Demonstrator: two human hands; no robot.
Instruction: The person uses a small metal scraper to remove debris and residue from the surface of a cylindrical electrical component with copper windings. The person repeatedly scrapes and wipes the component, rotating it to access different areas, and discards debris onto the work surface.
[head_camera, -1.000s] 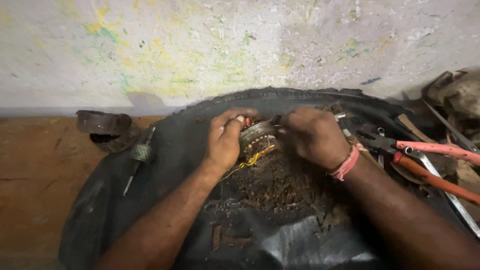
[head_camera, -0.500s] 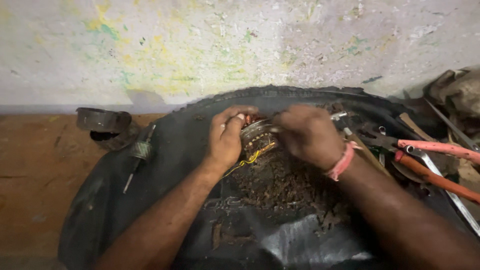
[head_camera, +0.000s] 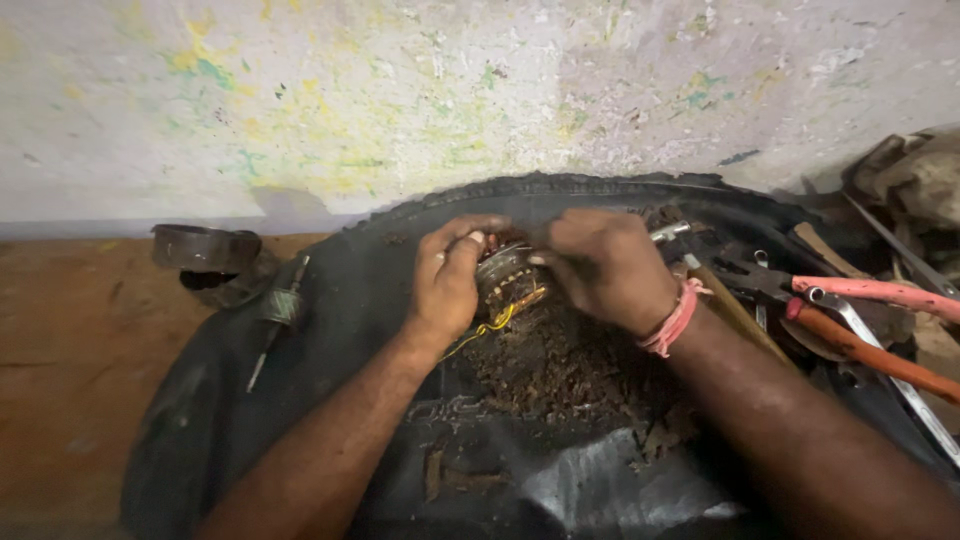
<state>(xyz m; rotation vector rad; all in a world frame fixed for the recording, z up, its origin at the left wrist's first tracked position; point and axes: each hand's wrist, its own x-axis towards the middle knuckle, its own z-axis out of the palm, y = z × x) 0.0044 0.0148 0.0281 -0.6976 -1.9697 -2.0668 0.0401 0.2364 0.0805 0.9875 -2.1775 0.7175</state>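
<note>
My left hand (head_camera: 448, 280) grips a small round motor stator (head_camera: 505, 275) with copper windings, holding it over a black rubber sheet (head_camera: 330, 400). A yellow wire (head_camera: 495, 322) hangs from its underside. My right hand (head_camera: 605, 265) presses against the stator's right side, fingers closed on it; a metal tool tip (head_camera: 668, 232) sticks out behind this hand. A pink thread band (head_camera: 675, 320) circles my right wrist. Brown scraps and debris (head_camera: 560, 370) lie on the sheet below both hands.
A dark metal ring casing (head_camera: 205, 248) and a small rotor on a shaft (head_camera: 278, 308) lie at the left on the wooden floor (head_camera: 70, 340). Pliers with orange and pink handles (head_camera: 870, 320) and other tools lie at the right. A paint-flecked wall (head_camera: 480, 90) stands behind.
Both hands have stayed on the stator with only small finger shifts; the right hand has edged slightly left over it.
</note>
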